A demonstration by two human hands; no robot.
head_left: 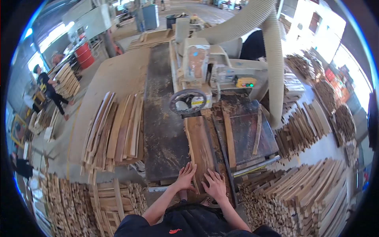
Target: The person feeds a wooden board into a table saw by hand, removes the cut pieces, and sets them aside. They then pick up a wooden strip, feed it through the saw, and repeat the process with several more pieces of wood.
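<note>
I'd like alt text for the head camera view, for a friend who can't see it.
A person's left hand and right hand rest on the near end of a long wooden board on a dark machine table, below a handwheel. Loose planks lie to the left; more stacked wood fills the workshop's right side.

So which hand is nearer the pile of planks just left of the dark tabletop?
The left. The left hand touches the left edge of the board, toward the pile of planks; the right hand is on the board's right side, farther away.
</note>
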